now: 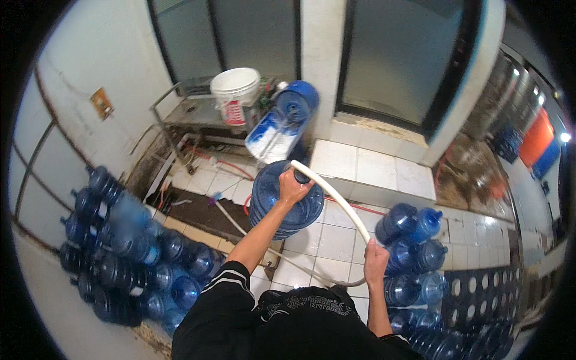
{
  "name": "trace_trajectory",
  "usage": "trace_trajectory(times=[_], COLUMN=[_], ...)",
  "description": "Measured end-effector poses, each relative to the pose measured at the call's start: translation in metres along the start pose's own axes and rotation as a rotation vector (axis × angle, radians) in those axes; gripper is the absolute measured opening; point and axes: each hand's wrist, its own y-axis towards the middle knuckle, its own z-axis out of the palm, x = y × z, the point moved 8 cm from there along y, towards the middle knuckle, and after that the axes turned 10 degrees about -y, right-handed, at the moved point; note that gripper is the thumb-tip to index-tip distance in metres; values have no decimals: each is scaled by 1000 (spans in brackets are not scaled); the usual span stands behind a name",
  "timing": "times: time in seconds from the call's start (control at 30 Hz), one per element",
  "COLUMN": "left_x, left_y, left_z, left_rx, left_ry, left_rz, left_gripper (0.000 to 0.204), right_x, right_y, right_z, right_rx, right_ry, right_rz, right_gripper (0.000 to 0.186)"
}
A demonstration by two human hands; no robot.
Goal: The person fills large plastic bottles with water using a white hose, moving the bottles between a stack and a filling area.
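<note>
Upright on the tiled floor in front of me stands a large blue water jug (273, 207). My left hand (293, 189) is closed around its neck at the top. A thick white hose (336, 193) arches from beside that neck over to my right hand (376, 263), whose fingers are wrapped round it. The hose's tip is next to my left fingers; whether it is inside the jug's mouth I cannot tell. From my right fist the hose bends down and runs back left across the floor.
Blue jugs (123, 234) are stacked on their sides at left, with more jugs (414, 255) at right. A white bucket (235, 84) sits on a metal stand (192, 112), beside a blue cut container (279, 129). A tiled step (372, 168) and a thin red hose (354, 207) lie ahead.
</note>
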Motion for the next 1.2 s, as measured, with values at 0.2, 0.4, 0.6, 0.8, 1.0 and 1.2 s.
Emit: trace_trajectory(times=[0.2, 0.4, 0.6, 0.8, 1.0, 1.2], left_x=[43, 83, 118, 145, 139, 126], left_y=[11, 24, 33, 23, -13, -59], left_z=[-95, -185, -259, -322, -367, -406], left_rx=[-60, -334, -674, -1022, -1409, -1674], left_ry=[167, 295, 317, 284, -13, -367], left_rz=[-22, -96, -228, -354, -234, -197], left_gripper=[39, 36, 26, 20, 9, 8], right_x=[52, 76, 86, 91, 81, 84], right_y=[43, 85, 134, 183, 218, 241], right_z=[70, 141, 207, 259, 282, 300], right_rx=[189, 331, 510, 622, 670, 632], right_ry=[23, 94, 166, 160, 157, 192], right_rz=[-101, -173, -192, -262, -249, -227], right_gripper=[46, 45, 46, 47, 49, 53])
